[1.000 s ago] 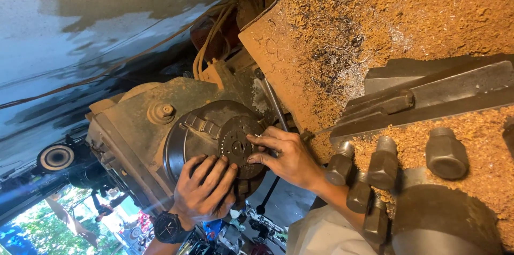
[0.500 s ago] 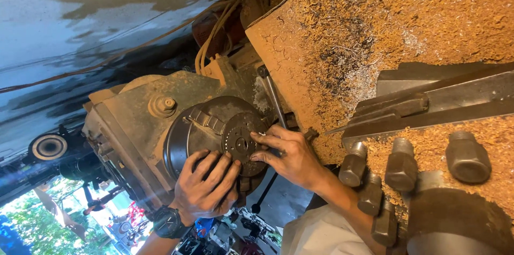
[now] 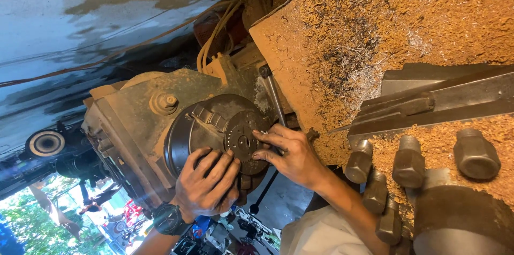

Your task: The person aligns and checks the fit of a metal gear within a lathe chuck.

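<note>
Right now the right hand [image 3: 289, 156] pinches the rim of a dark perforated disc [image 3: 243, 140] between thumb and fingertips, at the disc's edge nearest the sawdust-covered bed. The left hand [image 3: 206, 185] lies spread, fingers wide, flat against the lower face of the lathe chuck [image 3: 201, 132], steadying it without closing on anything. The disc sits at the chuck's centre, face-on toward the hands, its axis running along the spindle out of the headstock [image 3: 134, 121]; both hands touch the work, the right one directly on the disc. A wristwatch [image 3: 168, 217] shows on the left wrist. A slim lever [image 3: 273, 100] rises just behind the chuck. Beyond the right forearm stands the tool post with its square-headed bolts [image 3: 409, 161], and sawdust [image 3: 375, 35] blankets the lathe bed to its far edge.
</note>
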